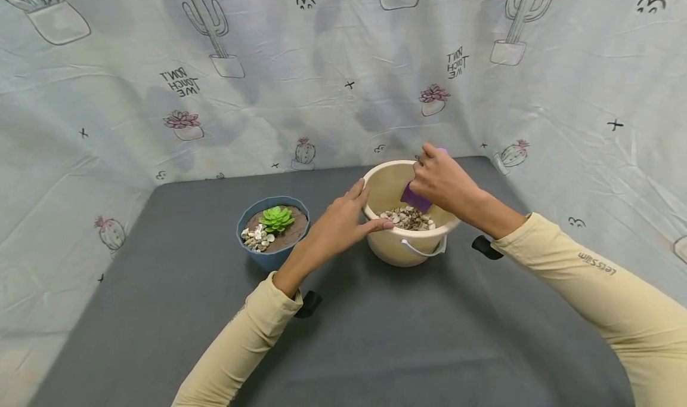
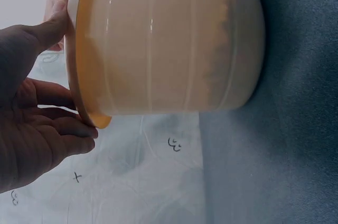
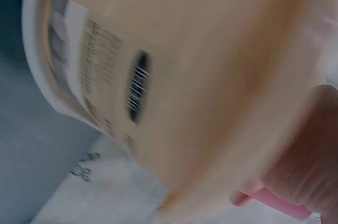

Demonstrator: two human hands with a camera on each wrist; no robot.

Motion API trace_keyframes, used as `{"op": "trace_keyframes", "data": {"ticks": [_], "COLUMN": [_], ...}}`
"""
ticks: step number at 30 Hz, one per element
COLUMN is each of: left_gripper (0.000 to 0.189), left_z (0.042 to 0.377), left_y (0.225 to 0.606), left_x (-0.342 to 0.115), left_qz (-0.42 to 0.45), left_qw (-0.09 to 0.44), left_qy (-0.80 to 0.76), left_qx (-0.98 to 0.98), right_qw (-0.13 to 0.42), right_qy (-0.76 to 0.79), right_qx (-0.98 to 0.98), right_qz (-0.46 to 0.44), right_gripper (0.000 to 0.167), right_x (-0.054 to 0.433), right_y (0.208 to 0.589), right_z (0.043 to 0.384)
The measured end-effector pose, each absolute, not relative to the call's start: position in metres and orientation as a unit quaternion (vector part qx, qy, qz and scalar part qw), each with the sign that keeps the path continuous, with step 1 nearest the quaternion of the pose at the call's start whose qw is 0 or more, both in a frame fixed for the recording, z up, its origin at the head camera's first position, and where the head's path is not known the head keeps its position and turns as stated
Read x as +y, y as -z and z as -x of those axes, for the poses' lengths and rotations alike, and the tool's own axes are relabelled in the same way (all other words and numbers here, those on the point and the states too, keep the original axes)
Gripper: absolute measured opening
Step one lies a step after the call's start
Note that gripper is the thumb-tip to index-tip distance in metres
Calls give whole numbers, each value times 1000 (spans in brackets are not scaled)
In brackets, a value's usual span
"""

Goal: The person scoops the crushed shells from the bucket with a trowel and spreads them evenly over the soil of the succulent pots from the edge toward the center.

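Note:
A cream bucket [image 1: 394,252] stands on the grey table with small pale pebbles [image 1: 402,217] in its bottom. My left hand [image 1: 340,219] holds its rim at the near left, thumb along the front edge and fingers on the side; the left wrist view shows the hand [image 2: 39,123] spanning the rim. In the bucket's mouth, my right hand [image 1: 442,177] grips the handle of a purple scoop [image 1: 415,198], blade pointing down toward the pebbles. The right wrist view is blurred, with the bucket wall [image 3: 190,76] covering most of the hand [image 3: 303,155].
Left of the bucket sits a blue pot [image 1: 271,259] holding brown soil, a green succulent [image 1: 277,218] and a patch of pale pebbles [image 1: 257,238]. The bucket's white handle [image 1: 424,252] hangs down in front. Printed cloth [image 1: 322,96] hangs behind and beside the table [image 1: 376,335].

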State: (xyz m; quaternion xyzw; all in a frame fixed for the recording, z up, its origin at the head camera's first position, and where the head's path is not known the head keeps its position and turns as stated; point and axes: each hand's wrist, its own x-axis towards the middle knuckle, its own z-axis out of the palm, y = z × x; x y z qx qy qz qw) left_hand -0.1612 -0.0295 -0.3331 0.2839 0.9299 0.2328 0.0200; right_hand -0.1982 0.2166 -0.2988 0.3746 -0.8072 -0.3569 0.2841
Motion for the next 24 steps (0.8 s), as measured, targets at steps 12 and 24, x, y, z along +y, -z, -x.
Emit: {"op": "trace_keyframes", "data": {"ticks": [12, 24], "left_gripper": [94, 94], "left_z": [161, 161], "left_y": [338, 340], "left_x": [-28, -31], "left_qz": [-296, -287], "left_qw": [3, 7], "left_qy": [-236, -252], "left_qx": [926, 924], "right_qw": [211, 90], "right_qy": [265, 56], "right_qx": [-852, -930], "right_qz": [-399, -351], "right_gripper": [42, 17], "right_x": [230, 237], "right_y": [313, 311], "right_z": [208, 202]}}
